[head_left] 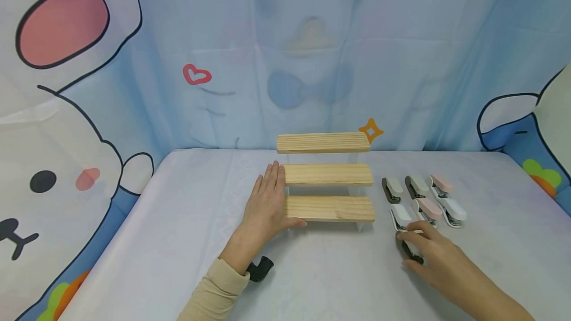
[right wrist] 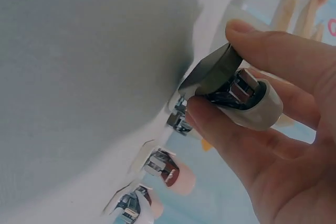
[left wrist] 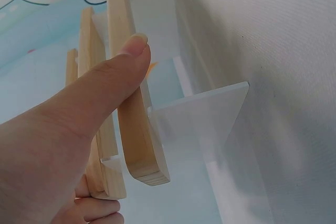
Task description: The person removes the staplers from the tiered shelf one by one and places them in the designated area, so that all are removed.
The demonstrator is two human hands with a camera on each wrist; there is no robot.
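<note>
A three-tier wooden display shelf (head_left: 329,176) with clear supports stands at the table's back. My left hand (head_left: 264,207) grips its left end: the fingers lie along the side, and the thumb crosses the front of the lowest board (left wrist: 142,153). My right hand (head_left: 439,256) pinches a small stapler (right wrist: 212,74) with a dark base and a whitish top, tilted between thumb and fingers. Just beyond that hand lie several more mini staplers, among them a white stapler (head_left: 400,215), a pink stapler (head_left: 428,209) and a grey-white stapler (head_left: 392,189).
Another white stapler (head_left: 453,211) and a pink stapler (head_left: 441,185) lie at the group's right side. A black object (head_left: 260,268) shows beside the left wrist. White cloth covers the table (head_left: 330,276), and a blue printed curtain (head_left: 223,24) hangs behind it.
</note>
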